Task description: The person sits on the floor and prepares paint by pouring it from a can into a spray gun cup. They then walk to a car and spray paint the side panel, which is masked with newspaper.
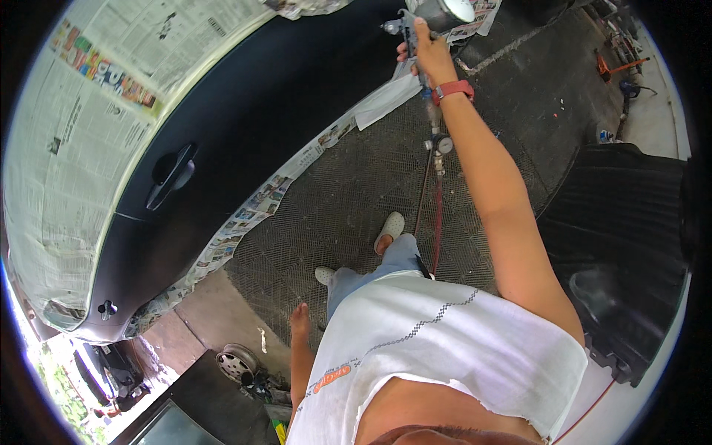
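My right hand [430, 55] is wrapped round the grip of a paint spray gun [409, 31], held out at the far top centre. A cup [445, 13] with a pale top sits on the gun. Below its handle hang a pressure gauge [443, 144] and a red air hose [437, 222]. The gun is beside a dark, matte car body panel [274, 89] with a door handle [172, 176], apart from it as far as I can see. My left hand [299, 320] hangs low at my side, small in view, its fingers loosely extended with nothing seen in them.
Newspaper masking [81, 148] covers the car's upper part, and a newspaper strip [256, 204] lines its lower edge. A dark textured mat [326, 185] lies underfoot. On the right leans a large black ribbed panel [623, 230]. A wheel [237, 362] lies at the lower left.
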`<state>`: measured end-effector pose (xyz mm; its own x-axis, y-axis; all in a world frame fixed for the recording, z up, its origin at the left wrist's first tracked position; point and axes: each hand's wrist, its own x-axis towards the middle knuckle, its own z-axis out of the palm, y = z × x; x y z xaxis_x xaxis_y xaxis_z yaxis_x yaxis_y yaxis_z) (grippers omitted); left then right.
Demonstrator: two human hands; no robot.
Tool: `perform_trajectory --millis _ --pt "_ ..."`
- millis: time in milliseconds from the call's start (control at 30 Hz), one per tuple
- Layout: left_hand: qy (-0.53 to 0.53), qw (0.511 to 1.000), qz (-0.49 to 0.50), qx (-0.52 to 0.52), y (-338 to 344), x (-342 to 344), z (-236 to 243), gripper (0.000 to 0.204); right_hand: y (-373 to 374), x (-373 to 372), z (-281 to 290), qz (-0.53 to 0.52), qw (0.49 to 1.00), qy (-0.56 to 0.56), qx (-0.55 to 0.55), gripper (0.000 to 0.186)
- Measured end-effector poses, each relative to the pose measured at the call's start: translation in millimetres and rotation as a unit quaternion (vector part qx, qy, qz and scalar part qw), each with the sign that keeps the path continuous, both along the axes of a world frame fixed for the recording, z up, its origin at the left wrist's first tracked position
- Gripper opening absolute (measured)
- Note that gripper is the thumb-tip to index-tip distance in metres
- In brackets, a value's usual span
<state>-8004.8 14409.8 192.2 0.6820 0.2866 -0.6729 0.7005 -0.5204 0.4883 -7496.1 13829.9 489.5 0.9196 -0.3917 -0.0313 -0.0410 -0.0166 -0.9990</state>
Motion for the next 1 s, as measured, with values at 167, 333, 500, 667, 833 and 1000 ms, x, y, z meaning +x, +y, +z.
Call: perform_trajectory --millis 167,333,500,667,833,1000 --pt "-0.018 0.996 -0.087 0.021 -109 65 94 0.062 -85 35 -27 -0.049 0.999 -0.003 -0.012 0.063" --pt "0.018 0.998 -0.054 -0.01 -114 46 82 0.063 -117 37 -72 -0.08 0.989 0.007 -0.124 0.062" --pt "0.105 0.982 -0.143 0.07 -69 -5 59 0.067 -51 -22 -123 0.001 0.993 0.076 -0.09 0.055" --pt "0.224 0.969 -0.082 -0.07 -91 25 83 0.069 50 -87 -188 0.188 0.982 0.018 -0.012 0.041" --pt "0.152 0.981 -0.02 -0.115 -102 75 157 0.067 102 -118 -176 0.266 0.963 -0.011 -0.033 0.044" --pt "-0.195 0.964 0.161 0.087 -40 172 311 0.059 67 -104 -205 0.145 0.985 0.039 -0.087 0.041"
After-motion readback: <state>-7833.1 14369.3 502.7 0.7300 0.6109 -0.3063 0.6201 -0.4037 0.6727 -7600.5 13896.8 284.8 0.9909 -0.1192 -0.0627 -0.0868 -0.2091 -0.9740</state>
